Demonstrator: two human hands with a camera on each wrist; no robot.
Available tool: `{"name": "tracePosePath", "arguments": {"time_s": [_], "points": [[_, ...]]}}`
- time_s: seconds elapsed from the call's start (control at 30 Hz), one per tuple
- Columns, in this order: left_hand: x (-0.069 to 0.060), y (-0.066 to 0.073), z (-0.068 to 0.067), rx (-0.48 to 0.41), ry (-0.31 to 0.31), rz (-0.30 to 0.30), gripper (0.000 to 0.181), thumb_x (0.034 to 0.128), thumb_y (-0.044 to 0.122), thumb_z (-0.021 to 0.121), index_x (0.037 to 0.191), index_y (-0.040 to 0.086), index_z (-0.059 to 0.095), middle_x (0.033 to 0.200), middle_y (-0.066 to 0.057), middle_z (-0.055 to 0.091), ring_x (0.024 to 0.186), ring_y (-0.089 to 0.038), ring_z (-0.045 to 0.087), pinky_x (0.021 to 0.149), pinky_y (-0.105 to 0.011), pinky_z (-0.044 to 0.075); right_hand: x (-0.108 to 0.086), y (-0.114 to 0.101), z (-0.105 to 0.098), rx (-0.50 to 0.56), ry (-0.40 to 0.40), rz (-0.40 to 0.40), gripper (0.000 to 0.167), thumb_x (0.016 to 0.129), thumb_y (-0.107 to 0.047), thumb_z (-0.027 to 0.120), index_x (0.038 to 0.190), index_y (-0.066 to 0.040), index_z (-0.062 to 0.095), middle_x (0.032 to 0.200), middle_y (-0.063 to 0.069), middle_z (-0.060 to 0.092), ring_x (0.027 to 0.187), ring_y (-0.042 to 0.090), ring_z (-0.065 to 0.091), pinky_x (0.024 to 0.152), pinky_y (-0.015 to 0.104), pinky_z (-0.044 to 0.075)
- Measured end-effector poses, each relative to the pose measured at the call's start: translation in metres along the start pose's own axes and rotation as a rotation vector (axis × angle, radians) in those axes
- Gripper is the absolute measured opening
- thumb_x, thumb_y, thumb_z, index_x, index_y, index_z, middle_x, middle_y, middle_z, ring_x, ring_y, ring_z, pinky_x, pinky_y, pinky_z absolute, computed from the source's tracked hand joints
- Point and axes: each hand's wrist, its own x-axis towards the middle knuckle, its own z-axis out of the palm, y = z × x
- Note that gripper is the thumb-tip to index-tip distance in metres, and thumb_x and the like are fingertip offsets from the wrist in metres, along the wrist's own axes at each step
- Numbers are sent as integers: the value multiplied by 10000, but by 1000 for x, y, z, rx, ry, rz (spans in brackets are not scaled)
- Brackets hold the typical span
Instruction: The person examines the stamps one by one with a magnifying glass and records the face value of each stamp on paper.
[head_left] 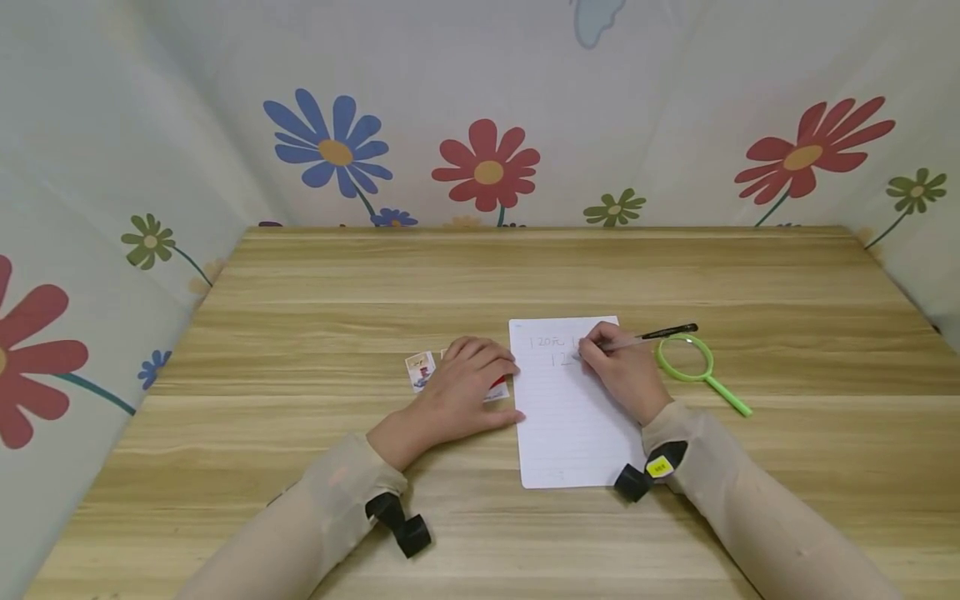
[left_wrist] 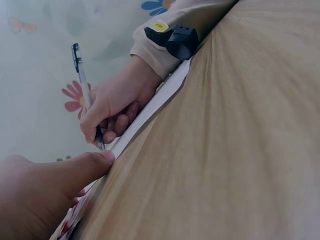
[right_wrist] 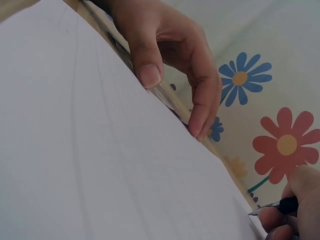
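Note:
A sheet of lined white paper (head_left: 577,433) lies on the table with a few handwritten figures near its top, "120" among them. My right hand (head_left: 626,375) grips a clear pen with a black cap (head_left: 678,331), its tip at the second written line. In the right wrist view the pen tip (right_wrist: 257,211) is at the paper's surface. My left hand (head_left: 465,392) rests at the paper's left edge, thumb and fingertips touching it, fingers loosely bent. Partly hidden under that hand are small printed stamps (head_left: 420,371), one with a red patch.
A green magnifying glass (head_left: 727,394) lies right of the paper, close to my right hand. Each wrist wears a black strap with a camera (head_left: 633,482). Flower-printed cloth (head_left: 487,100) hangs behind the wooden table (head_left: 337,308) and along its sides.

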Motion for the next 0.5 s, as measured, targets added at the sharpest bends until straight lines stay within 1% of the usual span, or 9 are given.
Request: {"name": "tracePosePath", "arguments": {"time_s": [0.1,0.2,0.33,0.43,0.5], "points": [[0,0,0,6,-5,-5,527,777,563,703,1128,172,656,1210,29,602,1201,-194,500,1109,-401,315,-1,-1,0,-4,15,3,166,881,-138,538,739,-78,599,663,58,608,651,185,507,556,211,365],[0,0,0,9,-9,-8,527,777,564,701,1129,175,655,1213,31,600,1202,-192,499,1110,-397,314,-2,-2,-1,2,27,-8,176,862,-107,528,696,-81,580,618,46,580,629,185,495,530,216,352],[0,0,0,8,-12,-9,528,777,565,701,1129,174,656,1214,33,601,1203,-191,499,1110,-398,314,-2,-2,-1,-11,7,-48,195,858,-103,542,668,-92,584,586,23,572,635,176,500,541,209,358],[0,1,-1,9,-10,-7,531,774,566,703,1129,173,657,1214,31,603,1201,-191,500,1109,-400,315,-1,-1,-1,-21,-11,-42,185,886,-153,561,716,-97,608,621,27,604,659,176,513,570,207,371],[0,1,-2,10,-10,-6,531,775,565,704,1129,172,657,1213,29,603,1201,-191,500,1109,-400,315,0,-1,-1,-12,-22,-9,178,909,-195,560,777,-93,623,664,42,631,678,172,527,592,204,386]]}}
